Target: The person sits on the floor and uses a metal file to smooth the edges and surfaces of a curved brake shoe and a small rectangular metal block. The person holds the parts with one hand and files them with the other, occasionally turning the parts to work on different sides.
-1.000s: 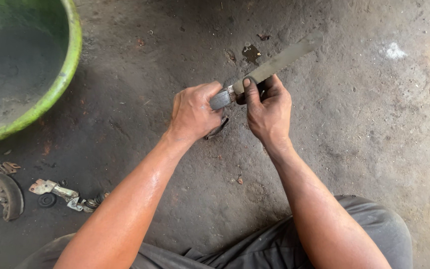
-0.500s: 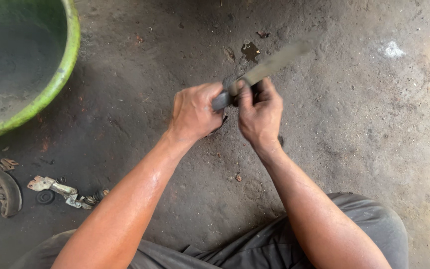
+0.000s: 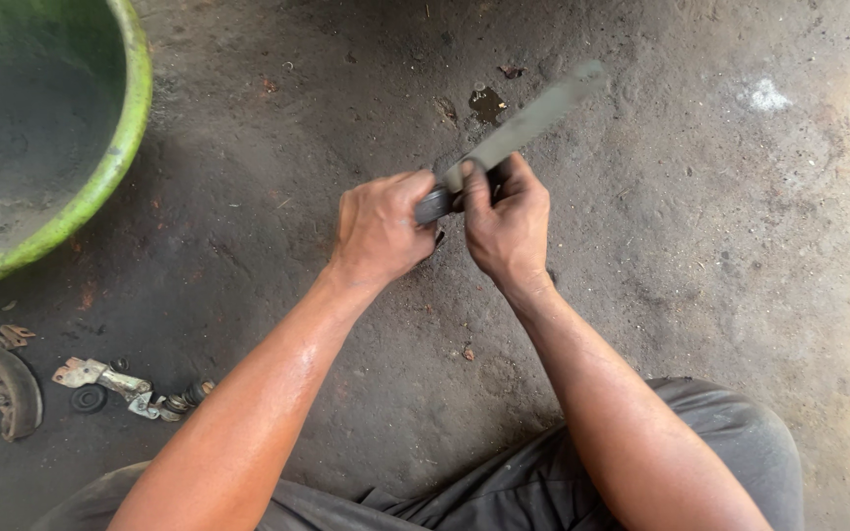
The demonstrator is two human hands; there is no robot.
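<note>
**Blade worked at hands**

Shifted slightly up and left since before. Left hand [image 3: 381,228] clenched on dark part [image 3: 435,205]; right hand [image 3: 509,218] grasping blade [image 3: 528,123] base above floor [image 3: 700,256]. Scraping seemingly underway; steady grip needed next.

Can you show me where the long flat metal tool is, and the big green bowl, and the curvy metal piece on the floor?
Long flat metal tool [image 3: 533,118], head view, middle of its blade.
Green bowl [image 3: 115,162], head view, on its rim.
Curved metal piece [image 3: 14,388], head view, on its arc.
</note>
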